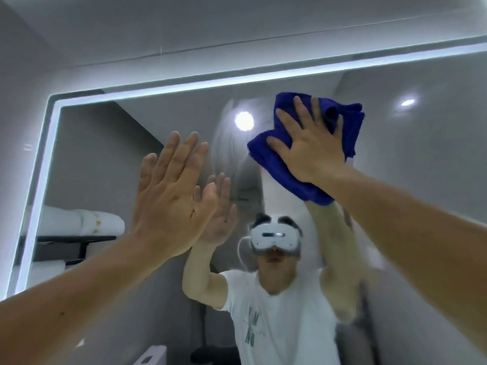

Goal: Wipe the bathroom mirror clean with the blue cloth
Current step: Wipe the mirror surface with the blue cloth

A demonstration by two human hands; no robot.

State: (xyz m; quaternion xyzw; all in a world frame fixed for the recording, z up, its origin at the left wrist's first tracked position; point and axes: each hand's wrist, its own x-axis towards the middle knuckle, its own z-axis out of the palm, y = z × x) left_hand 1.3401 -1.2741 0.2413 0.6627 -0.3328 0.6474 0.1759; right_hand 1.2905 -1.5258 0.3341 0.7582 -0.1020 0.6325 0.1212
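While I stood behind the person at the mirror (105, 154), a lit white strip (39, 185) ran up its left edge, turned at the upper left corner and went on along the top edge. Just inside that left edge the glass showed rolled white towels (87, 222) lying on a dark shelf (79, 239). Next came the left grip (171, 198), a bare hand raised flat before the glass with its fingers straight and close together, holding nothing; I could not tell whether it touched the glass. Past it, low in the middle, the glass reflected the person in a white T-shirt (279, 312) and a white headset (274, 237), with a round ceiling lamp (244, 121) glowing above and pale hazy streaks (232, 154) around it. Right of the lamp, near the top edge, the blue cloth (274, 164) lay bunched against the glass. The right grip (313, 151) pressed on it with fingers spread and nearly straight, the thumb lying on the cloth's left fold. Farther right a second, smaller lamp (407, 102) showed in the glass.
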